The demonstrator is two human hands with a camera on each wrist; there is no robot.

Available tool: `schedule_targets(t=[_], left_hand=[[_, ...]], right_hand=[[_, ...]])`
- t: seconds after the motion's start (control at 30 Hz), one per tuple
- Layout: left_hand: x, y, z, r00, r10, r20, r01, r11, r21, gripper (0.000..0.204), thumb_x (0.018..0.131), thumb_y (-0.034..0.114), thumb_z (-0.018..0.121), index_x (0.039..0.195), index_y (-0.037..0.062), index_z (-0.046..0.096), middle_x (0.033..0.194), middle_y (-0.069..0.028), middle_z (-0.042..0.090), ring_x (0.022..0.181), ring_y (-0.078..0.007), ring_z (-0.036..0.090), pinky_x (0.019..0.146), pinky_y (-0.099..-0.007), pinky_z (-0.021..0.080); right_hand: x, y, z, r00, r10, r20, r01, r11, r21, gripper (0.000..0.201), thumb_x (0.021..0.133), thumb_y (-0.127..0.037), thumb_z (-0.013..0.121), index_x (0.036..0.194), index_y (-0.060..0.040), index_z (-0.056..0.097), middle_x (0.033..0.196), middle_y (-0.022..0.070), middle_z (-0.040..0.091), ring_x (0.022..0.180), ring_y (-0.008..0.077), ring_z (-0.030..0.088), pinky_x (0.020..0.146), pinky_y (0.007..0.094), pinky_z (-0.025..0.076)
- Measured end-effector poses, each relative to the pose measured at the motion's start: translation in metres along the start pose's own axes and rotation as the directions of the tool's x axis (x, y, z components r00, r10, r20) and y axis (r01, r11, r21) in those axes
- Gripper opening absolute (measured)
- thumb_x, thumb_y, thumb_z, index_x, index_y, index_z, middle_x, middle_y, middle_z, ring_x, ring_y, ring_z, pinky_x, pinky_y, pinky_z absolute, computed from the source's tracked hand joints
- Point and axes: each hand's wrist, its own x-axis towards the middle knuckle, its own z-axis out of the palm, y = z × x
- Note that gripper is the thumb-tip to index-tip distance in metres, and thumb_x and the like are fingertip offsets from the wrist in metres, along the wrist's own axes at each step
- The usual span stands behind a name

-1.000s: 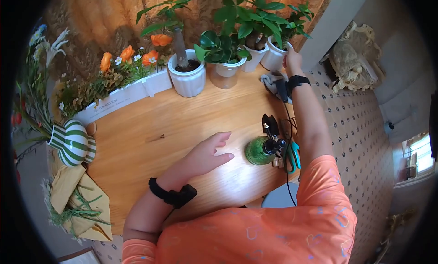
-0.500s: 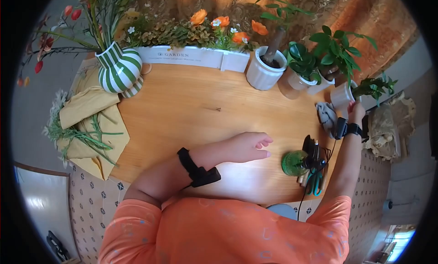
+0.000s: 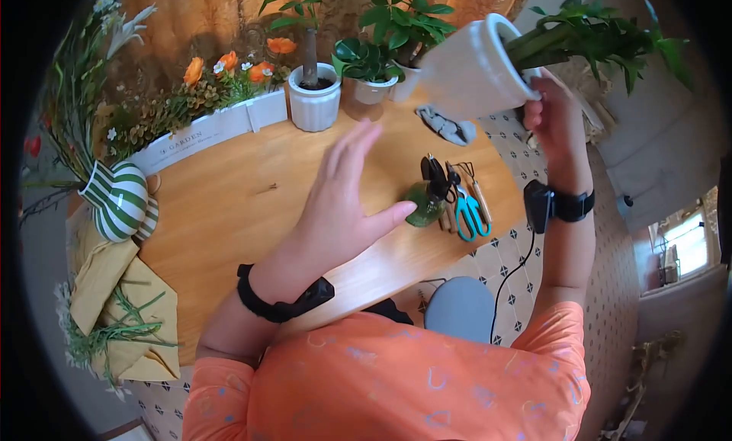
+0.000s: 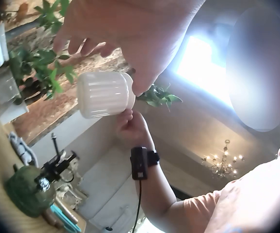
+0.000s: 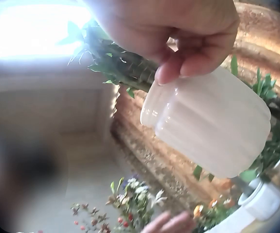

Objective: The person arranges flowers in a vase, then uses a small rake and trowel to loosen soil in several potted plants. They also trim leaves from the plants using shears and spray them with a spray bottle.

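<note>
A white ribbed flowerpot (image 3: 473,71) with a leafy green plant (image 3: 595,41) hangs in the air above the table's right end, tipped so its mouth faces right. My right hand (image 3: 557,117) pinches the pot's rim; in the right wrist view the fingertips (image 5: 171,70) press on the rim and the thumb is hidden. My left hand (image 3: 335,189) is raised over the middle of the table with fingers spread and nothing in it. In the left wrist view the pot (image 4: 103,94) appears beyond the left hand (image 4: 130,34).
Below stand a green glass spray bottle (image 3: 422,205), teal-handled scissors (image 3: 471,216) and small wooden-handled tools. A grey cloth (image 3: 444,126) lies behind them. Potted plants, including a white pot (image 3: 314,105), and a white planter box (image 3: 213,136) line the back. A striped vase (image 3: 122,201) stands left.
My right hand has lifted the pot off the table's back right corner, bringing it up and nearer, tipped sideways. My left hand has risen and spread its fingers. The head view swung right, then back.
</note>
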Motion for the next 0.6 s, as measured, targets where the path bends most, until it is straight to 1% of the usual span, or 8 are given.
schedule_targets(t=[0.07,0.17,0.23,0.3,0.37,0.43,0.5,0.6], left_hand=[[-0.002,0.015,-0.015,0.967,0.181,-0.182,-0.145,0.97,0.193,0.094,0.064,0.026,0.081,0.137,-0.0003,0.029,0.137,-0.0208,0.035,0.127,-0.0354,0.035,0.105,-0.0408,0.03],[-0.015,0.015,-0.038,0.952,0.188,-0.241,-0.143,0.971,0.191,0.104,0.058,0.027,0.085,0.139,-0.0004,0.025,0.138,-0.0214,0.033,0.128,-0.0366,0.033,0.107,-0.0409,0.028],[-0.029,0.005,-0.052,0.962,0.122,-0.245,-0.085,0.984,0.153,0.105,0.054,0.022,0.087,0.137,-0.001,0.026,0.134,-0.0211,0.038,0.125,-0.0339,0.039,0.104,-0.04,0.032],[-0.049,-0.02,-0.066,0.963,-0.179,-0.202,0.134,0.966,-0.22,0.104,0.052,0.015,0.087,0.135,-0.0015,0.027,0.129,-0.0194,0.044,0.119,-0.03,0.046,0.101,-0.0381,0.037],[-0.07,-0.039,-0.083,0.953,-0.226,-0.201,0.182,0.96,-0.214,0.101,0.051,0.008,0.086,0.133,-0.0013,0.028,0.124,-0.0153,0.049,0.115,-0.0256,0.05,0.099,-0.036,0.04],[-0.09,-0.053,-0.098,0.927,-0.346,-0.148,0.28,0.897,-0.341,0.098,0.054,0.007,0.085,0.133,-0.0007,0.028,0.124,-0.0129,0.049,0.116,-0.0238,0.049,0.1,-0.0351,0.039],[-0.109,-0.067,-0.11,0.904,-0.394,-0.166,0.334,0.893,-0.301,0.095,0.055,0.004,0.083,0.133,-0.0003,0.029,0.124,-0.0112,0.048,0.117,-0.0216,0.048,0.1,-0.0342,0.039],[-0.13,-0.097,-0.118,0.906,-0.407,-0.118,0.36,0.887,-0.289,0.09,0.059,0.005,0.081,0.133,0.0003,0.03,0.124,-0.0101,0.048,0.116,-0.0202,0.048,0.099,-0.0336,0.039]], right_hand=[[-0.035,-0.005,0.046,0.999,0.014,0.045,-0.011,0.997,-0.074,0.014,0.088,-0.014,0.05,0.095,-0.0046,0.058,0.061,-0.0014,0.053,0.046,0.0058,0.047,0.041,0.0184,0.039],[-0.07,0.012,0.107,0.978,0.128,0.166,-0.078,0.958,-0.277,0.015,0.087,-0.015,0.051,0.089,-0.0012,0.056,0.063,0.002,0.056,0.043,0.0054,0.048,0.039,0.0177,0.036],[-0.085,0.031,0.145,0.933,0.241,0.266,-0.135,0.922,-0.362,0.016,0.087,-0.017,0.052,0.084,-0.0012,0.057,0.061,0.0022,0.055,0.044,0.0064,0.049,0.04,0.0197,0.038],[-0.089,0.063,0.176,0.915,0.246,0.319,-0.162,0.95,-0.269,0.02,0.089,-0.02,0.054,0.084,-0.001,0.056,0.061,0.0021,0.055,0.047,0.0076,0.051,0.042,0.0203,0.039],[-0.078,0.102,0.198,0.861,0.351,0.369,-0.223,0.911,-0.347,0.033,0.087,-0.014,0.051,0.117,-0.0016,0.055,0.061,0.0026,0.056,0.047,0.0069,0.052,0.043,0.0206,0.043],[-0.084,0.121,0.226,0.844,0.313,0.436,-0.215,0.942,-0.26,0.036,0.086,-0.011,0.048,0.119,-0.0014,0.054,0.06,0.0021,0.056,0.047,0.0069,0.052,0.043,0.0203,0.044],[-0.087,0.132,0.249,0.818,0.306,0.487,-0.206,0.946,-0.25,0.035,0.085,-0.011,0.048,0.118,-0.0021,0.055,0.06,0.0017,0.056,0.047,0.0067,0.052,0.043,0.0198,0.044],[-0.08,0.171,0.267,0.747,0.38,0.546,-0.335,0.924,-0.184,0.031,0.086,-0.011,0.049,0.114,-0.0048,0.059,0.061,0.0008,0.057,0.047,0.0057,0.052,0.042,0.0195,0.044]])
